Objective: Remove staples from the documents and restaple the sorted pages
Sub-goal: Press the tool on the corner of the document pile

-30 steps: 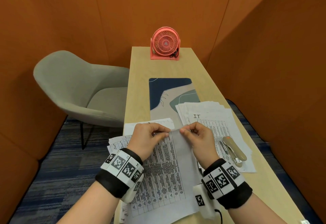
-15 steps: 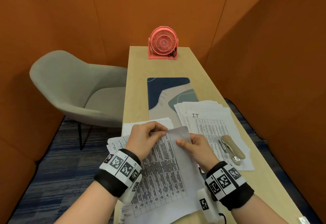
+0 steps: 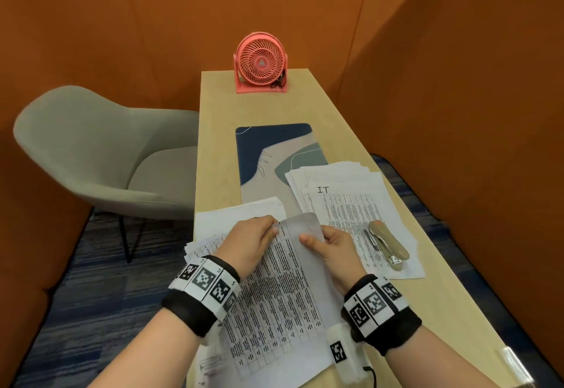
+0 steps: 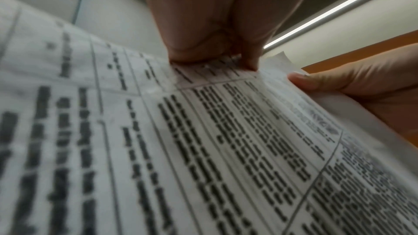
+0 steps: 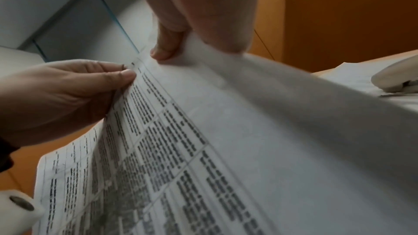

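Held document [image 3: 283,284]: a set of printed table pages, raised off the near end of the desk [image 3: 219,143] at 6 o'clock of the head view, its lower edge trailing toward the viewer. The top sheet [image 3: 308,235] is peeled back to the right, its blank reverse shown.

Left hand [image 3: 250,244]: the printed page beneath is pinched at its top corner between curled fingers and thumb, as confirmed in the left wrist view [image 4: 214,24].

Right hand [image 3: 332,250]: the peeled sheet is grasped near its upper edge, thumb [image 3: 311,239] laid on the blank face, fingers hidden behind the paper. The same pinch is seen in the right wrist view [image 5: 196,12].

Whether a staple remains at the corner cannot be told.

Sorted pile [image 3: 351,192]: fanned sheets marked "IT", laid at 3 o'clock of the held document, partly on a desk mat [image 3: 268,152].

Stapler [image 3: 389,244]: beige, lying on the near right part of that pile, just beside the right hand.

Loose pages [image 3: 213,223]: spread beneath and to 9 o'clock of the left hand.

Desk fan [image 3: 261,62]: pink, upright at the far end, 12 o'clock.

Chair [image 3: 91,155]: grey, at 9 o'clock beside the desk.
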